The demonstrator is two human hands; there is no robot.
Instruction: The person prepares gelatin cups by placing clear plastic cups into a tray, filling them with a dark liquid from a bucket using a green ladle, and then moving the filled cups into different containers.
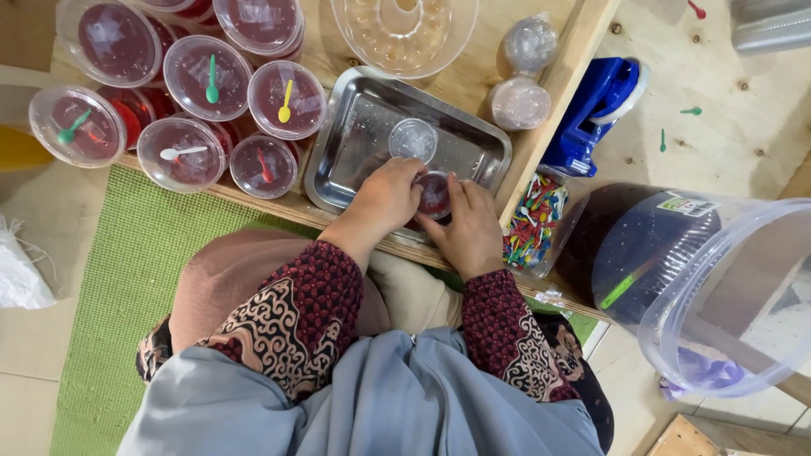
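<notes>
Cupping small red cup [434, 193], both hands.

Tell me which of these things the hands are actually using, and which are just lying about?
In use:
left hand
right hand
small red-filled cup
metal tray
clear lid

Lying about:
blue tape dispenser
big clear bucket
bag of coloured spoons

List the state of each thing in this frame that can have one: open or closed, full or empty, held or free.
Small cup: filled red, held by both hands.
Left hand: gripping the cup.
Right hand: gripping the cup.
Loose lid: lying free in the tray.
Metal tray: otherwise bare.
Lidded cups: closed, filled red, spoons on top.
Big tub: open, lying tilted.
</notes>
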